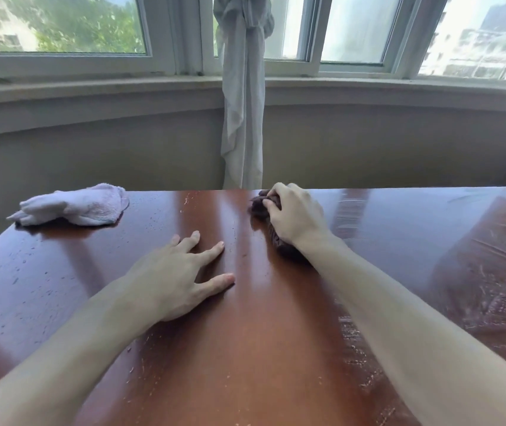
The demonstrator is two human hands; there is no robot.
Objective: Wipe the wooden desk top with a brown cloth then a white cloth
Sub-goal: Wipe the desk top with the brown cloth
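The glossy reddish-brown wooden desk top [399,241] fills the lower half of the head view. My right hand [294,218] grips a bunched brown cloth [259,207] near the desk's far edge, a little right of centre; most of the cloth is hidden under the hand and wrist. My left hand [181,278] rests flat on the wood in the middle, fingers spread and straight, holding nothing. A crumpled white cloth [76,206] lies by itself at the far left corner of the desk, well apart from both hands.
Wet streaks and smears show on the desk's right part; small specks and droplets dot the left and near parts. Beyond the far edge are a beige wall, a window sill and a tied grey curtain [244,118] hanging at centre.
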